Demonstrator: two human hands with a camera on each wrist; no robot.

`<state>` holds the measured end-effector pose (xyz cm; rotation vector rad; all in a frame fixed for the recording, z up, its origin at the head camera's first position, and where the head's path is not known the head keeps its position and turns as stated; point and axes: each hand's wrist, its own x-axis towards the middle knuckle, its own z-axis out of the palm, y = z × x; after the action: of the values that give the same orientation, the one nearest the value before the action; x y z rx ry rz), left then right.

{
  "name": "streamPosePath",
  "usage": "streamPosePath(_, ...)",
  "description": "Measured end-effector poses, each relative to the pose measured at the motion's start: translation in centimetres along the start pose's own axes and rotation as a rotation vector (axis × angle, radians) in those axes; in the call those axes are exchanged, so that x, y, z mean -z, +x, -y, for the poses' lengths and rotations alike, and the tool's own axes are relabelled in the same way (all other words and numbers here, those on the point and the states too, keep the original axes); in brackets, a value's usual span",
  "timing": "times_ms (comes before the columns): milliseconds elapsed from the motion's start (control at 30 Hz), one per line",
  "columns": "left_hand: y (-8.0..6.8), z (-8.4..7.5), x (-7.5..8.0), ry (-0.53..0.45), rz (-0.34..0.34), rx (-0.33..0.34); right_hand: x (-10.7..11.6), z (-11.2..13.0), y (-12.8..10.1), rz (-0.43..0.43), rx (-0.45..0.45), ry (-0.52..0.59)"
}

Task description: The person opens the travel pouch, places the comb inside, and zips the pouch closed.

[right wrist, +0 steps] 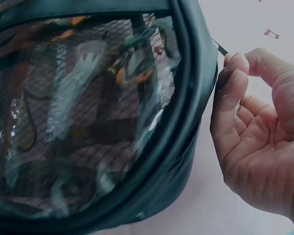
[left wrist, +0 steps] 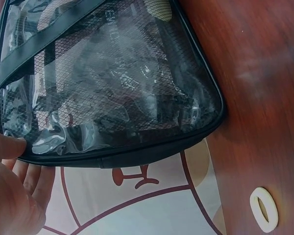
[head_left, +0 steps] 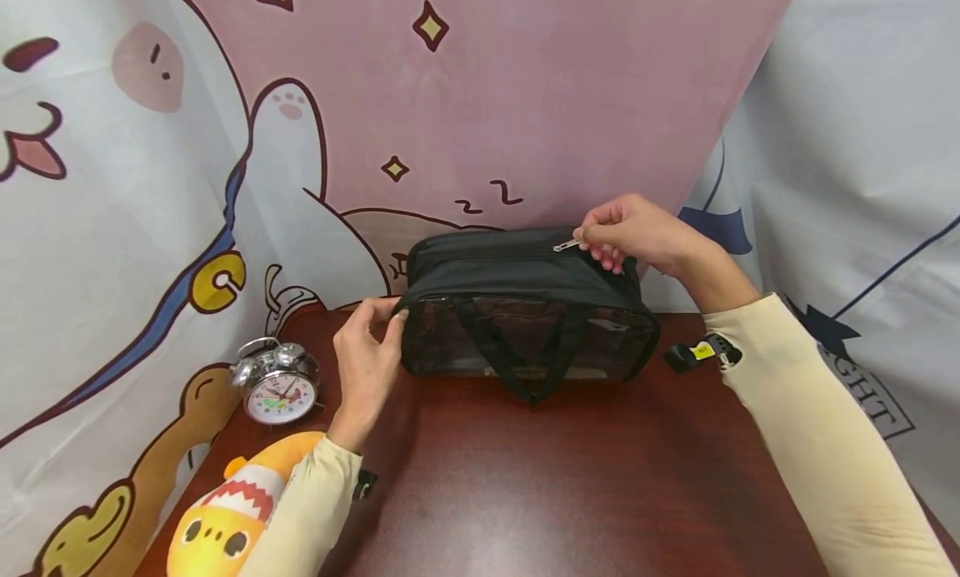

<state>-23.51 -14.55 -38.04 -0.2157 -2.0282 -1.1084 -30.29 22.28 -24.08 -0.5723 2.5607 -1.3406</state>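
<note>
A black bag (head_left: 525,273) with a clear front panel (left wrist: 103,73) stands upright on the brown table, its two strap handles drooping over the front. My left hand (head_left: 367,352) pinches the bag's left upper corner, thumb on the front edge and fingers behind it. Above the top's right part, my right hand (head_left: 637,231) pinches a metal zipper pull (head_left: 567,245) between thumb and index finger. The zipper line runs along the bag's top. Mesh shows through the clear panel (right wrist: 88,107), blurred by reflections.
On the left of the table (head_left: 480,477) stands a silver twin-bell alarm clock (head_left: 281,393). A yellow-orange plush toy (head_left: 225,519) lies nearer, partly behind my left sleeve. A pale oval ring (left wrist: 263,209) lies beside the bag. Printed cloth (head_left: 525,102) hangs behind.
</note>
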Motion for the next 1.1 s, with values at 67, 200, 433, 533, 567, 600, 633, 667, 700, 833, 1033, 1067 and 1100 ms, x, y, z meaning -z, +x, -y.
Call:
streamPosePath(67, 0.0, 0.0, 0.0, 0.002, 0.002, -0.002, 0.2, -0.5, -0.2, -0.008, 0.0, 0.01)
streamPosePath(200, 0.0, 0.1, 0.0, 0.005, 0.002, 0.0, 0.6, -1.6, -0.9, -0.018, -0.023, 0.034)
streamPosePath(433, -0.2, 0.1, -0.1, 0.004, 0.005, 0.003, 1.6, -4.2, -2.1, -0.021, 0.01, 0.132)
streamPosePath(533, -0.2, 0.1, 0.0, 0.007, 0.0, 0.004, 1.9, -5.4, -2.5, -0.018, 0.033, 0.169)
streamPosePath(567, -0.2, 0.1, 0.0, 0.006, 0.0, 0.006, 1.9, -5.8, -2.6, -0.019, 0.039, 0.186)
streamPosePath(600, -0.2, 0.1, 0.0, 0.005, 0.001, 0.007, 2.0, -6.2, -2.7, -0.02, 0.043, 0.203)
streamPosePath(633, -0.2, 0.1, 0.0, 0.004, 0.002, 0.01, 2.0, -6.5, -2.8, -0.022, 0.045, 0.22)
streamPosePath(667, -0.1, 0.1, 0.0, 0.003, 0.003, 0.011, 2.1, -6.9, -2.9, -0.023, 0.048, 0.243)
streamPosePath(700, -0.1, 0.1, 0.0, 0.001, 0.005, 0.012, 2.1, -7.3, -3.0, -0.024, 0.051, 0.272)
streamPosePath(833, -0.1, 0.0, 0.0, 0.003, 0.002, 0.011, 2.1, -8.8, -3.4, -0.021, 0.054, 0.428)
streamPosePath(1033, -0.1, 0.0, 0.1, 0.011, 0.008, 0.01, 1.9, -10.9, -4.1, -0.001, 0.086, 0.596)
streamPosePath(1067, -0.1, 0.0, 0.1, 0.013, 0.009, 0.011, 1.8, -11.2, -4.2, 0.0, 0.092, 0.607)
streamPosePath(1100, -0.1, -0.1, 0.1, 0.015, 0.01, 0.011, 1.7, -11.5, -4.3, 0.0, 0.097, 0.616)
